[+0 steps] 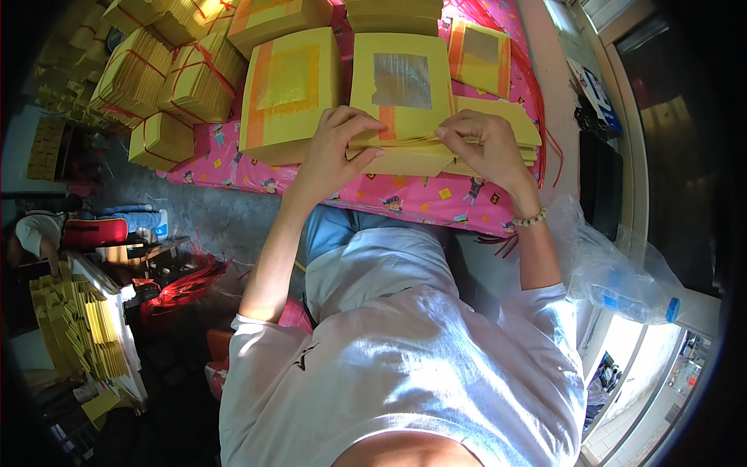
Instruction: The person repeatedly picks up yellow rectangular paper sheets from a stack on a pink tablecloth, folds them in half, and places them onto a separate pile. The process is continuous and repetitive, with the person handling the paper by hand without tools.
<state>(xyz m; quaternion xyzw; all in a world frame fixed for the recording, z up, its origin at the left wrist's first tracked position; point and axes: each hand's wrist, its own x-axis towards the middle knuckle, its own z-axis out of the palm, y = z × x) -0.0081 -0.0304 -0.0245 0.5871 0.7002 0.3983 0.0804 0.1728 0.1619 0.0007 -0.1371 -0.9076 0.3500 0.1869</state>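
Note:
A thick stack of yellow paper sheets [412, 101], its top sheet bearing a silver foil square [401, 80] and an orange stripe, lies in front of me at the table's near side. My left hand [340, 148] is at its near left corner, index finger on the top sheet and thumb apart by the front side. At the near right corner my right hand [484, 144], with a beaded bracelet, pinches the edge of the top paper between thumb and finger. The near edges of the top sheets look slightly lifted. How many sheets the pinch holds is hidden.
A gold-foil paper stack [292, 93] stands at the left. Bundles tied with red string [198, 74] lie farther left, and a smaller foil stack [480, 58] far right. Pink patterned cloth [373, 194] covers the table. A person [39, 233] bends near more yellow paper at the left.

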